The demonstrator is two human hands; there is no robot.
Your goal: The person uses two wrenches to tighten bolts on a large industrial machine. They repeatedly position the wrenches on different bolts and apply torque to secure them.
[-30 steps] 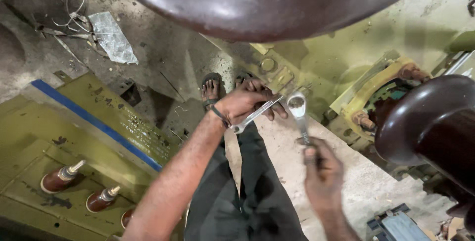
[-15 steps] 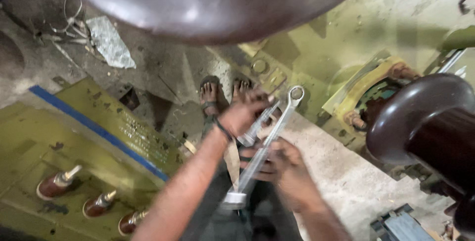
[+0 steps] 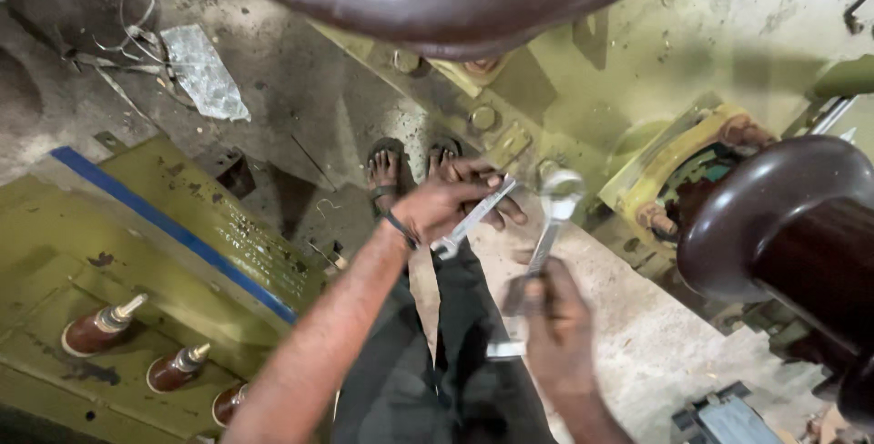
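Clearly two spanners are held: the left hand clenches a small spanner, the right hand grasps a long ring spanner above the floor. Three brown insulators stand at left.

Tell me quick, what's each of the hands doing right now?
Left hand: closed on a small wrench.
Right hand: closed on a larger ring-ended wrench, blurred.

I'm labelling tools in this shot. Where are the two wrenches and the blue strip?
Left-hand wrench point(image 3: 475, 216), head view, middle of its shaft.
Right-hand wrench point(image 3: 561, 191), head view, its ring end.
Blue strip point(image 3: 164, 225), head view, midway along the edge of the green panel.
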